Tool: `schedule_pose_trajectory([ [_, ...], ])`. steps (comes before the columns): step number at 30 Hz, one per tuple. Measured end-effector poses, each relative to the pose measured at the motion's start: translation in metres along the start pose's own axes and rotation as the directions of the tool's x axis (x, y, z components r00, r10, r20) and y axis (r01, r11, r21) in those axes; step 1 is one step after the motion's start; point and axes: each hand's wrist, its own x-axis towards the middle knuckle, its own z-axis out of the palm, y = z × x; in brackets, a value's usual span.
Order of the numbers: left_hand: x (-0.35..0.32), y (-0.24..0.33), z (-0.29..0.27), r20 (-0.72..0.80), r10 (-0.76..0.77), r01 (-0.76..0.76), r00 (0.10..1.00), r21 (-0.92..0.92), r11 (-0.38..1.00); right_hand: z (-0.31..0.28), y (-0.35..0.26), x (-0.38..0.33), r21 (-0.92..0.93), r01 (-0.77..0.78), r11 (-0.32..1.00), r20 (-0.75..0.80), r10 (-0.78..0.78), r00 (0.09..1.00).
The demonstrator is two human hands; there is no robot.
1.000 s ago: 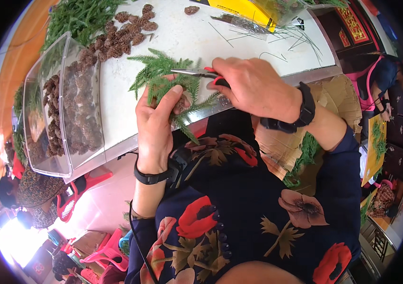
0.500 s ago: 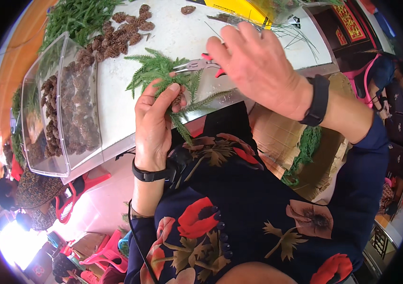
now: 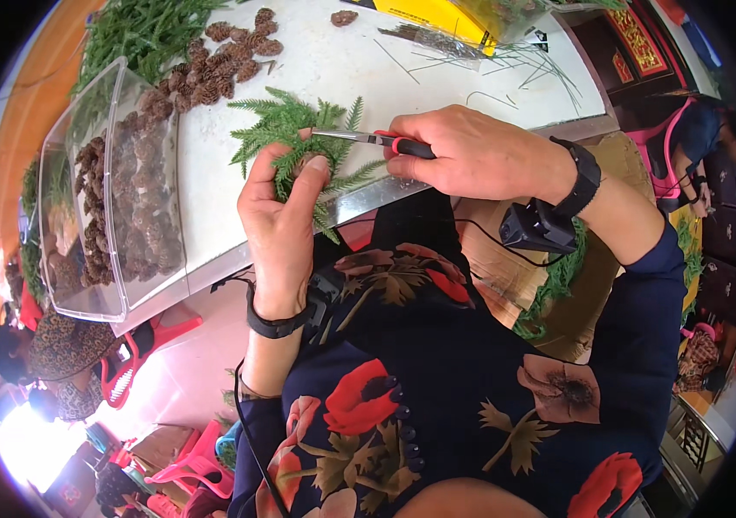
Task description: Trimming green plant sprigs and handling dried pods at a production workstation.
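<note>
My left hand (image 3: 277, 233) is closed around the base of a bunch of green artificial pine sprigs (image 3: 269, 121), thumb and fingers pinching it over the table's near edge. Something brown shows beside the thumb, mostly hidden by the fingers. In my right hand (image 3: 480, 160) is a pair of long-nose pliers (image 3: 355, 135) with red and black handles. Its jaws point left, and their tips are at the middle of the bunch, just above my left fingertips. Whether the tips grip anything is too small to tell.
On the white table (image 3: 230, 186), a clear plastic box (image 3: 117, 194) holds pine cones, with loose pine cones (image 3: 221, 65) behind it. Thin green wires (image 3: 541, 73) lie at the far right, near a yellow box (image 3: 437, 19). A cardboard box (image 3: 489, 276) with greenery stands below the table.
My right hand has moved down and turned, laying the pliers nearly level, tips still at the bunch. My left hand has tilted slightly leftward with the sprigs.
</note>
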Motion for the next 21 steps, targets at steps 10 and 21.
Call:
schedule_pose_trajectory([
  [10, -0.0007, 0.0017, -0.0009, -0.019, 0.068, -0.063, 0.998, 0.188, 0.98, 0.0042, 0.0006, 0.0072, 0.112, -0.061, 0.992, 0.066, 0.054, 0.996],
  [21, -0.0013, 0.0027, -0.0035, -0.007, 0.051, -0.049, 0.999, 0.211, 0.976, 0.0029, -0.0019, 0.006, 0.049, -0.032, 0.998, 0.114, 0.026, 0.993],
])
